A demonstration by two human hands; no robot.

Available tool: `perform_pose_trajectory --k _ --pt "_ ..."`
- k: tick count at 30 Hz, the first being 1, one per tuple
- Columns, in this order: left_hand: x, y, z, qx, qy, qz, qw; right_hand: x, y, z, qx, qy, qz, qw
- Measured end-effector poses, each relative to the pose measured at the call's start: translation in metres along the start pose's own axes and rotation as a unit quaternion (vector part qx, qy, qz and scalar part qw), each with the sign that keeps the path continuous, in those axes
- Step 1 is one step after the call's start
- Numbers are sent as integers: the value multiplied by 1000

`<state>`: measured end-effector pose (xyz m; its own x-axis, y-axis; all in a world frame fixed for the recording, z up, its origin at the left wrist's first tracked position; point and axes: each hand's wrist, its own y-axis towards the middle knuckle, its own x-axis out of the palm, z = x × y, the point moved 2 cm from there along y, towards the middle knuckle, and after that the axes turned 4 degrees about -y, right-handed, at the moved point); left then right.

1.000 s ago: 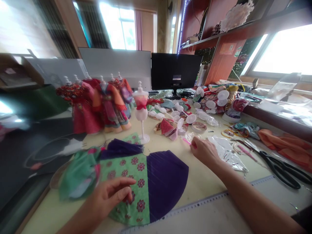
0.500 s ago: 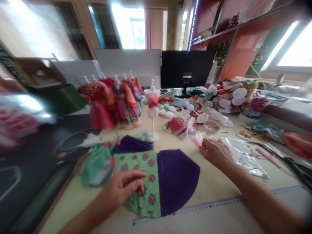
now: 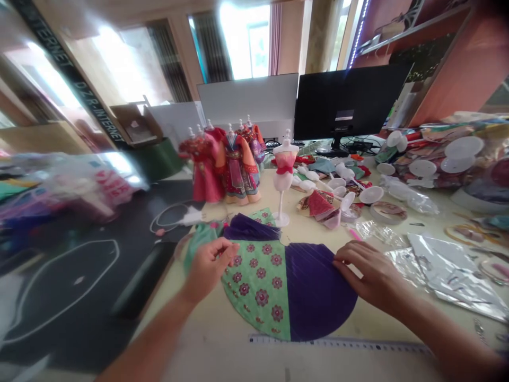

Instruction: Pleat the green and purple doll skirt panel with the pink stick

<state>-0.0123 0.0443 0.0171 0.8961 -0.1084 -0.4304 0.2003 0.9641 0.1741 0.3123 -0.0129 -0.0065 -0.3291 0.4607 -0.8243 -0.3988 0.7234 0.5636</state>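
Observation:
A half-circle piece of fabric lies flat, its left part green cloth (image 3: 260, 281) with pink flowers, its right part plain purple cloth (image 3: 318, 297). My left hand (image 3: 209, 268) has thumb and forefinger pinched at the upper left edge of the green part. Over on the purple side, my right hand (image 3: 371, 273) is closed with its fingertips on the upper right edge. Just behind the half circle lies a folded purple strip (image 3: 250, 228), with a crumpled green cloth (image 3: 196, 241) partly hidden by my left hand. A small white dress form (image 3: 282, 183) in a pink-red top stands behind.
A ruler (image 3: 338, 344) lies along the near side. Small dressed forms (image 3: 236, 167) stand at the back left, before a monitor (image 3: 350, 103). White stands and scraps (image 3: 318, 207), a tape roll (image 3: 388, 212) and a clear plastic bag (image 3: 457, 276) lie to the right.
My right hand has moved from the pink stick on the table to the purple edge. My left hand has shifted to the green edge and closed. The view has turned left.

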Motion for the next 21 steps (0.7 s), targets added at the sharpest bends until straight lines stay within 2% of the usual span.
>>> perform_pose_trajectory --k 4,10,16,18,21 --pt "-12 4 2 26 28 55 998 7 0 -19 -49 55 -55 996" --pt "-43 10 -2 50 73 155 984 17 -4 -21 -73 35 -83 993" --pt "-45 18 -18 83 113 169 976 17 -4 -20 -57 44 -123 990" --pt "-48 17 -17 93 130 175 972 15 -4 -21 -61 45 -130 989" --pt "-62 9 -8 95 152 208 962 11 -4 -25 -74 38 -135 987"
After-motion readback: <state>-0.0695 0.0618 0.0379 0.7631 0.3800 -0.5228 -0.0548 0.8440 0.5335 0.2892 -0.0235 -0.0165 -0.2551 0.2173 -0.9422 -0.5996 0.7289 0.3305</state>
